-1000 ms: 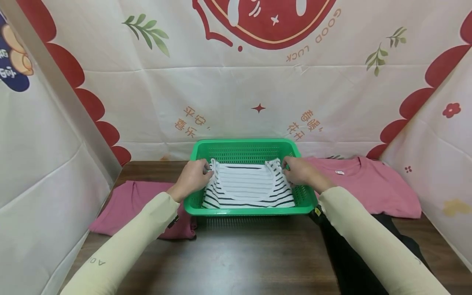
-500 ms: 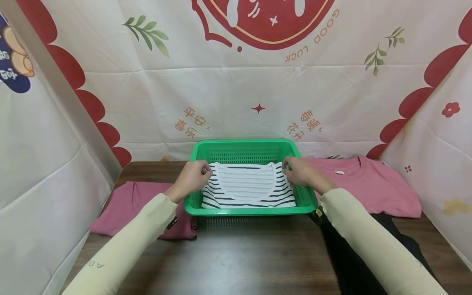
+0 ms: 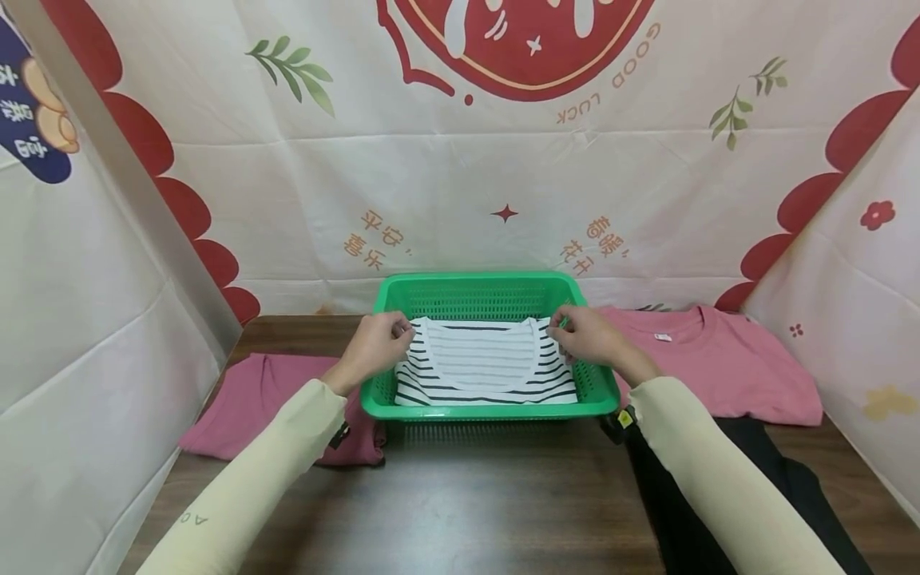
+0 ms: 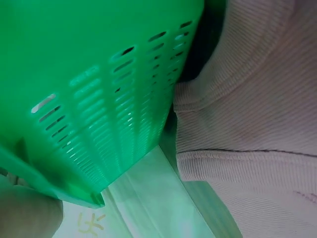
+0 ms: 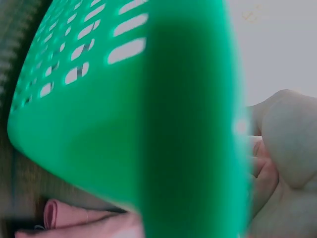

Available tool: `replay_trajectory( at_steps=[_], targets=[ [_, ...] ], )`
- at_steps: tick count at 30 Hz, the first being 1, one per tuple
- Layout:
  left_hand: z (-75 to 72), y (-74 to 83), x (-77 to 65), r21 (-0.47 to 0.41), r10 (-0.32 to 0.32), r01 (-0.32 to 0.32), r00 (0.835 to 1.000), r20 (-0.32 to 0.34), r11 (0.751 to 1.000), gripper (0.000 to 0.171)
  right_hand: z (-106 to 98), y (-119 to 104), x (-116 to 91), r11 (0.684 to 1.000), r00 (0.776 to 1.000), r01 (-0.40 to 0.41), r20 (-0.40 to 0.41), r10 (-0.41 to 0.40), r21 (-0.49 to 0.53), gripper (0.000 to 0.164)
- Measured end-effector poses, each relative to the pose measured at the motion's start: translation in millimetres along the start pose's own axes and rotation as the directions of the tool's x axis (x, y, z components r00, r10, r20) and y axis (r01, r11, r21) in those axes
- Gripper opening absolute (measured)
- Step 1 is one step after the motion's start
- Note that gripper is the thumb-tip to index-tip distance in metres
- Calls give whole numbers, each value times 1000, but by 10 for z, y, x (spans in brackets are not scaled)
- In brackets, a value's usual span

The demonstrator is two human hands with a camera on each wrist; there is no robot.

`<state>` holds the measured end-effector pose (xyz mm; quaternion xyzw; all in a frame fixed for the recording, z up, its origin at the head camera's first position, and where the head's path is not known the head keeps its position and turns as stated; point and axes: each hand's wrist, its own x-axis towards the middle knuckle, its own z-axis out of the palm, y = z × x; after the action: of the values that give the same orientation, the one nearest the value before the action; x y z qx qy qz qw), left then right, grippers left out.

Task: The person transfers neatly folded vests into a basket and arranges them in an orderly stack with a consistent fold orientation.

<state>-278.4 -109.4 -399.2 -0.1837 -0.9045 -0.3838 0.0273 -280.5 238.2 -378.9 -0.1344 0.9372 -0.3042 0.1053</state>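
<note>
hands (image 3: 375,345) (image 3: 591,339) at striped shirt (image 3: 483,361), 1 each side, green basket (image 3: 489,413) around

To the left of the left grip (image 3: 376,343), a mauve-pink garment (image 3: 251,399) lies on the brown wood-grain counter (image 3: 474,503). To the right of the right grip (image 3: 585,337) is a pink T-shirt (image 3: 726,363), with black cloth (image 3: 783,471) at its near edge. Beyond both grips hangs a white backdrop (image 3: 446,172) printed with red scallops (image 3: 136,132), green leaf sprigs (image 3: 295,70) and a big red emblem (image 3: 513,65).
</note>
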Motion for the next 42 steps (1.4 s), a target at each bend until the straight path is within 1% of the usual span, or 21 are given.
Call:
replay_trajectory(
  at_steps=[3,6,11,15,19,24,31,38,42],
  targets=[
    [-6,0,-29,-62,-24,25,1000,18,998,15,21,-12,-50,1000,1000,25,4,-26,11,26],
    [-33,19,-56,-99,-34,38,999,41,994,16,46,-64,-95,998,998,53,14,-53,36,24],
    [-70,45,-104,-132,-10,21,996,84,991,16,66,-219,-178,992,994,110,13,-111,63,18],
    [-114,54,-179,-151,-17,32,995,100,988,15,120,-365,-248,983,985,170,19,-171,64,16],
    [-178,36,-283,-171,-32,49,995,97,984,17,197,-508,-321,971,972,230,40,-232,64,16],
    [-283,6,-423,-174,-56,69,996,75,982,18,280,-653,-397,959,959,271,67,-276,80,15],
    [-411,-93,-573,-192,-120,128,991,52,973,26,370,-782,-458,950,950,294,78,-302,104,11],
    [-516,-190,-706,-198,-133,137,991,32,971,26,452,-906,-498,936,942,299,97,-320,184,10],
    [-583,-259,-794,-162,-150,150,989,11,975,24,515,-994,-523,927,932,312,124,-341,210,11]
  ],
)
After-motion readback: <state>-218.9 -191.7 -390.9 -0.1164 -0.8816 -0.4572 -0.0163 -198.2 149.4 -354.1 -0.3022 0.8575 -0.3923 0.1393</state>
